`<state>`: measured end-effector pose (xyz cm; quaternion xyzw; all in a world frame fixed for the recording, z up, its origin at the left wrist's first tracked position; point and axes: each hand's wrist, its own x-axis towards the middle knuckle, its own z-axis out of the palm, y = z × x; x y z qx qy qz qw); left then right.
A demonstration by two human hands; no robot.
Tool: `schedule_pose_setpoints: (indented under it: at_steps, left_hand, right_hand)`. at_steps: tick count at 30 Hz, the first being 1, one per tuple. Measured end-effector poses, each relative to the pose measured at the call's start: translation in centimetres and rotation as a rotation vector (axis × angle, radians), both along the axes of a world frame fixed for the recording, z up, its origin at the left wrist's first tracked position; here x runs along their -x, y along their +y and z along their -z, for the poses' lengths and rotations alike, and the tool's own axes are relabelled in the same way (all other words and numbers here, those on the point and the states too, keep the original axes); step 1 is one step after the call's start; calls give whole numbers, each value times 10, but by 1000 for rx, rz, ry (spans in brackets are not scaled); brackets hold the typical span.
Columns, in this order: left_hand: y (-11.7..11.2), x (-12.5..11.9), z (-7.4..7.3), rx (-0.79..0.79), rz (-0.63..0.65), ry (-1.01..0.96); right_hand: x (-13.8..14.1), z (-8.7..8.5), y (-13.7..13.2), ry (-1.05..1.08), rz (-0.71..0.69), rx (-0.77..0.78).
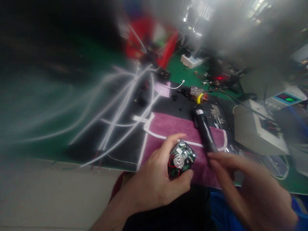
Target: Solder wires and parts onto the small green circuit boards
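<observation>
My left hand (154, 179) is closed round a small black device (181, 159) with its cover off, showing a green circuit board, a round metal part and red wires. It holds the device over the near edge of a purple towel (173, 128). My right hand (240, 186) is blurred by motion just right of the device, fingers stretched toward the lower end of a black electric screwdriver (204, 130) that lies on the towel. I cannot tell whether those fingers touch the screwdriver.
White cables (120, 109) spread over a black mat on the green bench to the left. Loose screws (216, 112) lie behind the towel. A white box (257, 128) sits at the right, a red bin (149, 38) at the back.
</observation>
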<state>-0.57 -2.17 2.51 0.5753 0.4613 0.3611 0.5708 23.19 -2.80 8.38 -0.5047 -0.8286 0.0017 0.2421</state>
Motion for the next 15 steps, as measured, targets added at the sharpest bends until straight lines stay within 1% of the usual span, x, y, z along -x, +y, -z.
schedule_pose_setpoints:
  at_steps: [2,3,6,8,9,11,13,15]
  left_hand:
    - [-1,1,1,1,-1,12]
    - [-1,0,1,1,-3,18]
    - [-1,-1,3,8,-31,53]
    - [0,-4,3,14,-47,89]
    - [0,-5,2,13,-47,111]
    - [-1,-9,-1,-16,-51,167]
    - [-6,-13,-5,-100,-98,233]
    - [-14,-17,-9,-180,-167,279]
  right_hand:
    - [-12,8,9,-61,189,31]
    - [-18,15,15,-109,249,76]
    - [-28,36,36,-217,314,212]
    - [-29,44,49,-211,340,307]
    - [-28,45,54,-186,346,347]
    - [-26,42,62,-120,345,399]
    - [-27,33,63,-56,334,417]
    - [-30,22,56,87,274,399]
